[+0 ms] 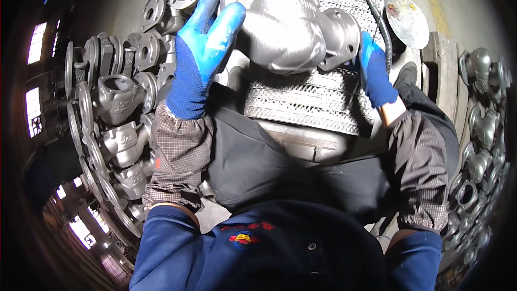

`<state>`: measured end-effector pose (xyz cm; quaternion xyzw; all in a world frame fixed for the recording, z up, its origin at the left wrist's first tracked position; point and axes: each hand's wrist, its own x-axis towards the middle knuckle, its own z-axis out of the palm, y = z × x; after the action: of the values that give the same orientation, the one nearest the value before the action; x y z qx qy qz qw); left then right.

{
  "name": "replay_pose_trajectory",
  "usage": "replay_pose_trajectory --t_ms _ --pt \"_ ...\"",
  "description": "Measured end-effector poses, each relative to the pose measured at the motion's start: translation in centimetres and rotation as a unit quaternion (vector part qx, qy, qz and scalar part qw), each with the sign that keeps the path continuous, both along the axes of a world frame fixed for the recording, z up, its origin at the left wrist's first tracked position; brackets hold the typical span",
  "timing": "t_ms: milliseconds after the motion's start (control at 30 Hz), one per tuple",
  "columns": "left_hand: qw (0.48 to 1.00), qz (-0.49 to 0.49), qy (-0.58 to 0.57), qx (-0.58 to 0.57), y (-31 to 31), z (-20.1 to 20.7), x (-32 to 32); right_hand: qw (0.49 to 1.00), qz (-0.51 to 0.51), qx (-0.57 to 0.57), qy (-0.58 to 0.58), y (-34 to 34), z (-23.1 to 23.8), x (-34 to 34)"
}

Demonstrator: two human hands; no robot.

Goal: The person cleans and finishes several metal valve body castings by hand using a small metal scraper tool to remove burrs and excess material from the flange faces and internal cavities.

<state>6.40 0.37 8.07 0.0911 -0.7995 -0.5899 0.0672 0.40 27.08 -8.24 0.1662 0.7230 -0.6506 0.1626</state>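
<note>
A large bare-metal valve body [285,32] lies on its side on a perforated metal plate [312,105] in front of me, with a flange at each end. At its left end is my left hand [207,48] in a blue coated glove, thumb and forefinger reaching about the flange, the other fingers hidden. My right hand [375,67], gloved alike, is closed at the edge of the right-hand flange [344,37]. Some of its fingertips are out of sight behind the metal.
Several grey flanged valve bodies [118,99] crowd the floor at my left; more castings [479,124] stand at far right. A dark hose-like tool [374,8] lies across the plate's right part. Beyond my right hand is a paint-spotted pale round thing [407,21], near wooden boards [447,75].
</note>
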Motion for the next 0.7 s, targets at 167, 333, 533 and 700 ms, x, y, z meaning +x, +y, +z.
replay_pose_trajectory --t_ms 167,333,533,700 --pt "0.987 -0.05 0.073 -0.132 -1.2 -0.7 -1.7 0.987 -0.057 -0.143 -0.052 -1.0 -1.2 0.4" --pt "0.999 -0.024 0.041 -0.015 -4.2 -2.4 -0.2 0.986 -0.091 -0.128 -0.051 -3.1 1.3 0.2" --pt "0.977 -0.038 0.111 -0.176 -6.6 -2.3 2.3 0.998 -0.007 -0.065 -0.023 -3.9 3.3 2.9" --pt "0.994 0.017 0.04 -0.102 -6.1 -1.0 4.3 0.985 -0.051 -0.127 -0.102 -5.0 5.0 7.2"
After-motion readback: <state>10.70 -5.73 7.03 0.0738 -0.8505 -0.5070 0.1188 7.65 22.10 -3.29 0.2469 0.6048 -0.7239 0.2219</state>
